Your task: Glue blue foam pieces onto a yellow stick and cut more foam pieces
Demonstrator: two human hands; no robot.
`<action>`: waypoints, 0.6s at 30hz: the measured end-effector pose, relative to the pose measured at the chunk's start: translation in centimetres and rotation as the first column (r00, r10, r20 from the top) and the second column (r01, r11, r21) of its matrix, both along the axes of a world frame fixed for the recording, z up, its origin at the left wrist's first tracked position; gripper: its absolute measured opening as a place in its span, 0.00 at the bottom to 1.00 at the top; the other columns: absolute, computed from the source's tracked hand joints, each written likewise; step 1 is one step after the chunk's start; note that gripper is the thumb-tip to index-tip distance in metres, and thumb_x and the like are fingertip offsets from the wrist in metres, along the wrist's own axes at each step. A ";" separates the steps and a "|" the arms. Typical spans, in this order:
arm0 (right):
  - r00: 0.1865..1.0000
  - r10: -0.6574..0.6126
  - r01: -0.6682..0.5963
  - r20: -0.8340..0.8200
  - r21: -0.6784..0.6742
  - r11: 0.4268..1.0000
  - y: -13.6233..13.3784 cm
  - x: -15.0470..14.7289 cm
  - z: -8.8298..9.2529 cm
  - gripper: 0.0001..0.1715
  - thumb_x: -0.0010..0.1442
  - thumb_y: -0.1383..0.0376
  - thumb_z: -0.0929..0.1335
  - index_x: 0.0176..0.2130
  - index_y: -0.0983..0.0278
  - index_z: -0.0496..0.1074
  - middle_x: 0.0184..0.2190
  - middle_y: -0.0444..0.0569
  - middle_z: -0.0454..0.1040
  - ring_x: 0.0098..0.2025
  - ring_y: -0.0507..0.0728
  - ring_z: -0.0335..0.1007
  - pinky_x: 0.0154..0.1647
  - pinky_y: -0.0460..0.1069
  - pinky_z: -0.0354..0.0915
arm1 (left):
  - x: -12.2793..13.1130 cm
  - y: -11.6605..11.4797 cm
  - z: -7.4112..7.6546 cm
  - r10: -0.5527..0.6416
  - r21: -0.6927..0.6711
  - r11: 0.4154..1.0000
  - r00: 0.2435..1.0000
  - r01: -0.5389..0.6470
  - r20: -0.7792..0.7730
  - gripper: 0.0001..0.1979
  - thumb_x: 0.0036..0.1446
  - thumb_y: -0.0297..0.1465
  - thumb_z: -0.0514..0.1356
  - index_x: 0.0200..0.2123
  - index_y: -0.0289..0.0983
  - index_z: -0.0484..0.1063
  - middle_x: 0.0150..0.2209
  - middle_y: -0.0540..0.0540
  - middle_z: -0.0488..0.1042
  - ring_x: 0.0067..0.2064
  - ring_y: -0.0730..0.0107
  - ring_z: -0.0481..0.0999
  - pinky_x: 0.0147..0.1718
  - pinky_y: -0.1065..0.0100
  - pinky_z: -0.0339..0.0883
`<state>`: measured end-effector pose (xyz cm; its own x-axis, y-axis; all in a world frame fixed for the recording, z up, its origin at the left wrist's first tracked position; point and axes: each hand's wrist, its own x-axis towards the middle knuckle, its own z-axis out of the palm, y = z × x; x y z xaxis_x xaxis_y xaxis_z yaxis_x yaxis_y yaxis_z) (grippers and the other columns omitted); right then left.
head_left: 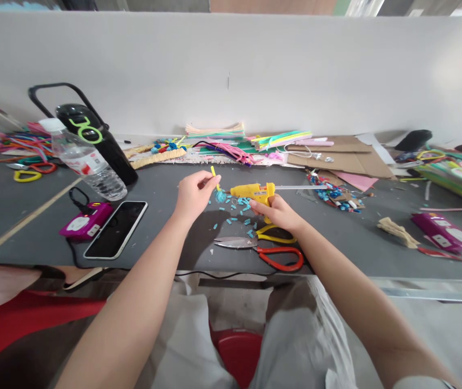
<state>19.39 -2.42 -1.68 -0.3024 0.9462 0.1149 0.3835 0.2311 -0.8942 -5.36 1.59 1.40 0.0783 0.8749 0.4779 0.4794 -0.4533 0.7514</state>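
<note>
**Glue gun nozzle lined up on blue cluster, left hand pinching the stick**

Key relation: nozzle vs. cluster. Glue gun [250,191] lies roughly level, long axis running left-right across the view, nozzle end pointing left, straight at the blue cluster [220,196]. Nozzle is right beside it. Touching or a hair apart: can't tell at this resolution.

Cluster sits at the lower end of a thin yellow stick [213,170]. Stick is steep, top leaning slightly left, so its axis runs across the gun's, not along it.

Left hand [194,195]: thumb and index fingers pinching the stick a bit above the cluster. Cluster is just below and right of those fingertips, so left is the nearer hand. Right hand [278,212]: fingers wrapped on the gun's grip, on the far side of the gun body from the cluster. Trigger squeezed or not: hidden, no call.

Clear glue stick [301,187] sticks out the back of the gun to the right, long overhang. My read: any swing of the right wrist carries that tail with it, so small moves by the left look easier to control.

Worktop [360,232]: blue bits [242,201] scattered below and around the gun. Scissors [238,243] lie nearer the person, blades left, loop handles right, just below the right hand.
</note>
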 end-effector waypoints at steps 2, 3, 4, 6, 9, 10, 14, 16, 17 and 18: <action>1.000 0.004 -0.004 -0.002 0.002 1.000 0.0 0.1 -0.1 0.34 0.59 0.38 0.66 0.25 0.64 0.68 0.21 0.44 0.64 0.25 0.51 0.58 0.26 0.47 0.57 | 0.0 0.0 0.1 0.003 -0.007 1.000 1.000 -0.003 0.011 0.15 0.59 0.43 0.62 0.30 0.37 0.77 0.23 0.50 0.73 0.24 0.72 0.67 0.25 0.70 0.59; 1.000 0.003 -0.003 -0.002 -0.002 1.000 0.0 0.1 -0.1 0.34 0.59 0.38 0.66 0.25 0.64 0.68 0.21 0.44 0.64 0.24 0.51 0.58 0.26 0.47 0.57 | 0.0 0.0 0.2 0.005 -0.011 1.000 1.000 -0.005 0.018 0.15 0.59 0.43 0.62 0.30 0.37 0.78 0.23 0.50 0.73 0.24 0.72 0.67 0.25 0.70 0.59; 1.000 -0.001 0.001 -0.001 -0.009 1.000 0.0 0.1 -0.2 0.34 0.59 0.38 0.66 0.25 0.64 0.68 0.21 0.44 0.64 0.24 0.50 0.58 0.26 0.47 0.56 | -0.1 -0.1 0.3 0.007 -0.015 1.000 1.000 -0.007 0.025 0.15 0.59 0.43 0.62 0.30 0.37 0.78 0.23 0.50 0.73 0.24 0.72 0.67 0.25 0.70 0.59; 1.000 -0.012 0.012 0.003 -0.021 1.000 0.0 0.1 -0.2 0.33 0.59 0.38 0.66 0.25 0.64 0.68 0.20 0.43 0.64 0.23 0.50 0.57 0.25 0.47 0.56 | -0.2 -0.1 0.5 0.013 -0.022 1.000 0.999 -0.012 0.035 0.15 0.59 0.42 0.62 0.30 0.37 0.78 0.22 0.50 0.73 0.24 0.73 0.67 0.25 0.70 0.59; 1.000 -0.029 0.029 0.003 -0.027 0.999 -0.1 0.2 0.0 0.32 0.60 0.40 0.66 0.25 0.64 0.69 0.21 0.44 0.65 0.23 0.50 0.57 0.25 0.48 0.56 | -0.4 -0.1 0.8 0.022 -0.028 0.999 0.998 -0.021 0.056 0.15 0.59 0.42 0.62 0.29 0.37 0.78 0.20 0.51 0.71 0.22 0.74 0.65 0.24 0.70 0.58; 0.999 -0.040 0.040 -0.005 -0.026 0.999 -0.1 0.3 0.0 0.31 0.60 0.40 0.66 0.26 0.64 0.69 0.22 0.44 0.66 0.24 0.51 0.58 0.25 0.48 0.57 | -0.5 -0.1 0.9 0.023 -0.030 0.999 0.998 -0.021 0.067 0.15 0.59 0.42 0.61 0.29 0.37 0.78 0.20 0.51 0.70 0.22 0.74 0.64 0.24 0.70 0.58; 0.987 -0.155 0.155 0.032 0.021 0.988 0.9 2.0 -0.2 0.27 0.57 0.42 0.69 0.33 0.64 0.75 0.26 0.47 0.71 0.27 0.54 0.62 0.27 0.49 0.59 | -0.8 -0.2 1.2 0.012 -0.054 0.999 0.993 -0.005 0.115 0.14 0.60 0.40 0.61 0.30 0.36 0.78 0.22 0.49 0.73 0.21 0.76 0.65 0.23 0.71 0.58; 0.961 -0.253 0.247 0.110 0.070 0.967 1.8 3.6 -0.6 0.27 0.56 0.42 0.70 0.33 0.63 0.75 0.23 0.45 0.68 0.26 0.54 0.61 0.28 0.50 0.59 | -0.8 -0.2 1.2 -0.003 -0.063 0.998 0.990 0.012 0.142 0.14 0.60 0.40 0.62 0.30 0.35 0.78 0.23 0.48 0.75 0.21 0.76 0.65 0.22 0.71 0.59; 0.942 -0.299 0.290 0.150 0.080 0.954 2.3 4.4 -0.9 0.28 0.55 0.41 0.70 0.31 0.63 0.74 0.22 0.45 0.66 0.26 0.54 0.60 0.27 0.50 0.58 | -0.8 -0.1 1.2 -0.011 -0.067 0.998 0.988 0.022 0.153 0.14 0.59 0.40 0.62 0.30 0.35 0.78 0.24 0.48 0.75 0.21 0.76 0.65 0.22 0.71 0.59; 0.921 -0.343 0.332 0.183 0.091 0.939 2.8 5.3 -1.2 0.29 0.54 0.40 0.70 0.29 0.63 0.73 0.20 0.44 0.65 0.25 0.54 0.59 0.26 0.50 0.57 | -0.7 -0.1 1.2 -0.020 -0.070 0.997 0.987 0.031 0.160 0.14 0.59 0.40 0.62 0.30 0.35 0.78 0.24 0.48 0.75 0.21 0.76 0.65 0.22 0.71 0.59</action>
<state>24.72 0.33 -2.83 0.0120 0.9897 0.1428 0.6117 0.1057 -0.7840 -6.10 1.49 2.62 0.0291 0.9064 0.4215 0.3398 -0.4055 0.8486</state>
